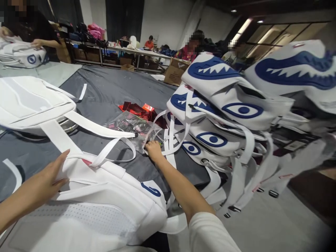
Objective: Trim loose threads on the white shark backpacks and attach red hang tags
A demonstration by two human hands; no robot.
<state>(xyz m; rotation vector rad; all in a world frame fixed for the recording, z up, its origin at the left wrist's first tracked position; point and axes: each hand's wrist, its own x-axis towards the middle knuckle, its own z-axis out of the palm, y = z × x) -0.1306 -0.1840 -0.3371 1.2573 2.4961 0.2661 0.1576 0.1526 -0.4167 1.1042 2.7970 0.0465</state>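
I see the left hand (49, 175) at 8 o'clock, fingers spread flat and pressed on the top of the white backpack (105, 206) lying back-up on the dark bench (110, 87) nearest me. Its straps (105, 131) run up toward 11 o'clock. The right hand (153, 149) reaches to centre frame, fingers curled down onto the edge of a clear plastic bag (133, 127); I cannot tell whether it pinches the bag or only touches it. Red foil scraps (139, 110) lie just beyond the bag at 12 o'clock. A stack of shark-face backpacks (223, 115) sits at 3 o'clock. Another white backpack (31, 105) rests at 10 o'clock. A co-worker's hand (36, 43) touches a bag far at 11 o'clock.
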